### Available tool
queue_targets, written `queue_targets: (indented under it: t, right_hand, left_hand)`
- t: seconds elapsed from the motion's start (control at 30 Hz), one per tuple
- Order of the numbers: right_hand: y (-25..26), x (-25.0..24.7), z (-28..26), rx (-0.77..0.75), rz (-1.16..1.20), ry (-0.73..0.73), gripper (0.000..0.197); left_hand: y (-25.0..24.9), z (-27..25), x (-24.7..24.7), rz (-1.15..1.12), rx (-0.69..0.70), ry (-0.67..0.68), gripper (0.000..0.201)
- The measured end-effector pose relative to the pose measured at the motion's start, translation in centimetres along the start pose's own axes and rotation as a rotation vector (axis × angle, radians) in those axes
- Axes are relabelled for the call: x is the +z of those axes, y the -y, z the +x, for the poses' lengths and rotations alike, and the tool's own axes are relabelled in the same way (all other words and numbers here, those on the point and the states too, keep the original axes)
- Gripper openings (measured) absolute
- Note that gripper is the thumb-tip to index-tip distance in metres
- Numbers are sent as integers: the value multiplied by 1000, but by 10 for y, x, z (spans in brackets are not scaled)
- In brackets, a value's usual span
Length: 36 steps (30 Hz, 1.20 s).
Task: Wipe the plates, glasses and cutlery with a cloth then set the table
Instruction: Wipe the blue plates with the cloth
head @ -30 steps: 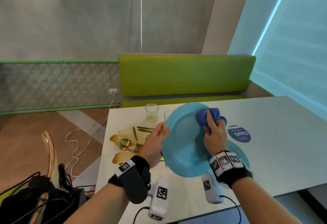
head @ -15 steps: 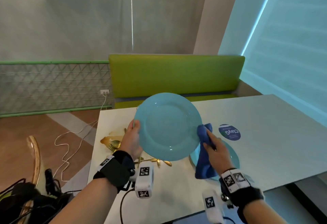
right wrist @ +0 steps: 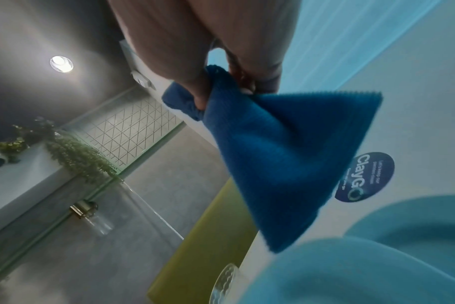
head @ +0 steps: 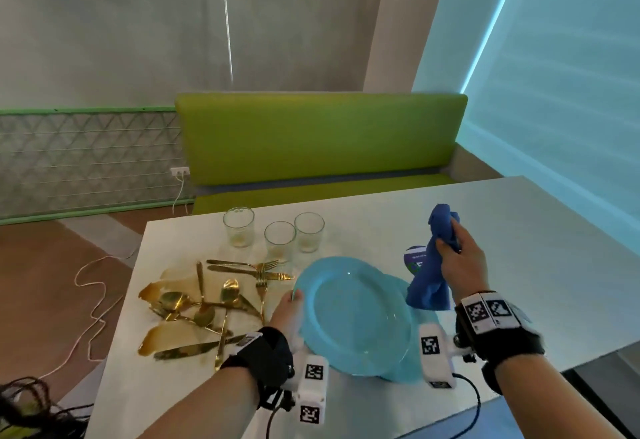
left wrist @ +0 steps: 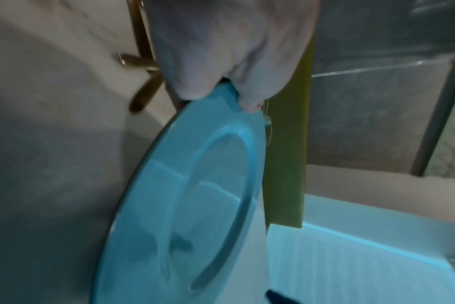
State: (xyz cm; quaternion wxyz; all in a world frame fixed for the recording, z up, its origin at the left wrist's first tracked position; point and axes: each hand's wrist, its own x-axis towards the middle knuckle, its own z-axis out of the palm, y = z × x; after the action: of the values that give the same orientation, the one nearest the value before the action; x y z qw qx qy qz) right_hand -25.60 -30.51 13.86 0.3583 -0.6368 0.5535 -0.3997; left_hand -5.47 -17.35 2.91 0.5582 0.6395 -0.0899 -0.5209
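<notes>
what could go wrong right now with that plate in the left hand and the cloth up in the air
The left hand pinches the blue plate only at its rim, tilted above a second plate; it might slip and knock it. Just left lies the gold cutlery, easy to bump. The cloth in the right hand dangles near the plate.

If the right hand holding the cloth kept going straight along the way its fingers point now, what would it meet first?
The right hand, gripping the blue cloth, points up and away over the table, toward the green bench. Nothing shows in that line before the bench, though depth is hard to judge from the head view.
</notes>
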Motion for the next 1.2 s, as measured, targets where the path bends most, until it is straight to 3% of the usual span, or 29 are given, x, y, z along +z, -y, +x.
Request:
queue_targets:
  t: [0.07,0.33,0.43,0.6,0.7,0.83,0.9,0.97,1.07,1.2]
  right_hand:
    - [-8,-3,22,4,14,16,40]
    - [-32,6,73,27,29,134,40]
    - [-37,15,81,46,9,194,40]
    - [-41,36,85,75,25,275,45]
    - [-40,47,86,73,15,293,47]
    - [-37,62,81,71,5,328,47]
    - [-37,68,78,80,17,335,47]
    - [-40,74,76,113,33,340,46]
    - [-47,80,70,183,57,324,46]
    - [-60,91,61,255,105,328,44]
  left_hand:
    - [11,15,20,130,-8,-33,28]
    - [38,45,78,185,-67,-40,33]
    - [38,51,87,414,-95,-100,44]
    - [40,60,89,912,-190,-98,86]
    - [36,62,89,1074,-160,-53,87]
    - [26,67,77,1019,-123,-20,81]
    - [14,73,61,965,-108,-130,79]
    - [0,82,41,861,-76,-334,78]
    - [-26,95,10,627,-14,-602,91]
    - [-54,120,-21,542,103,-586,110]
